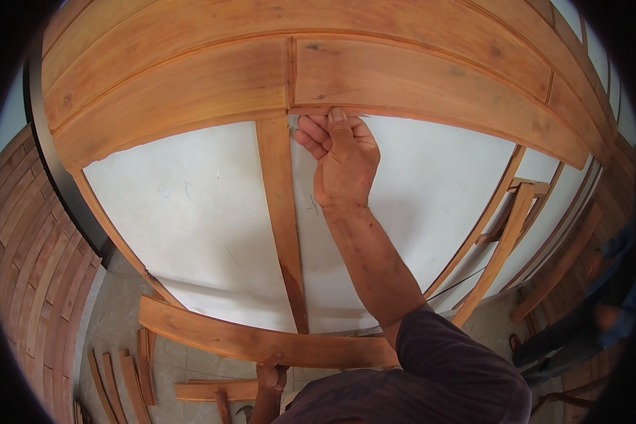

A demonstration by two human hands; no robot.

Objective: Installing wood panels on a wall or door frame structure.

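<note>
My right hand (348,159) is raised to the lower edge of a fitted wooden wall plank (417,74). Its thumb presses against that edge and the other fingers curl just beneath it. Lower down, my left hand (271,374) grips the bottom edge of a long loose wooden plank (240,339), its thumb on the plank's face. The loose plank lies level across the foot of the white wall panel (191,212), and its right end is hidden behind my right arm. A vertical wooden batten (279,212) runs down the panel between the two planks.
Several offcut strips (131,381) lie on the tiled floor (198,360) at lower left. A narrow wooden frame (498,247) leans at right. Beyond it stands another person (579,325) in dark trousers. Plank cladding (35,283) covers the left side, beside a dark vertical edge.
</note>
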